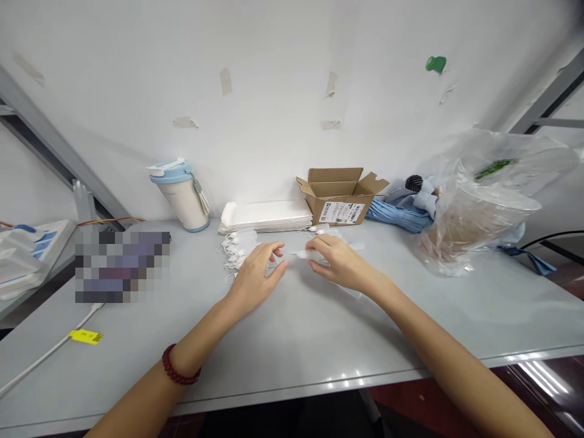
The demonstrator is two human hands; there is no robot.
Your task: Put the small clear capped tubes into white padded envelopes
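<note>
Small translucent plastic tubes (235, 250) with white ends and thin string loops lie in a pile just left of centre. Over the right side of this pile is my left hand (255, 274), its thumb and fingers apart, with a dark red bead bracelet (179, 367) on the wrist. My right hand (340, 261) is closed on a small white-ended tube (302, 255), whose tip points toward my left hand. More clear tubes (350, 292) lie beneath and behind my right hand, partly hidden by it.
Behind the hands are a stack of flat white boxes (269, 214) and an open cardboard box (340, 204). A tumbler (182, 198) stands left of them. Blue cloth (401, 213) and a plastic-wrapped container (483, 213) sit right. A white cable (50, 353) crosses the left table.
</note>
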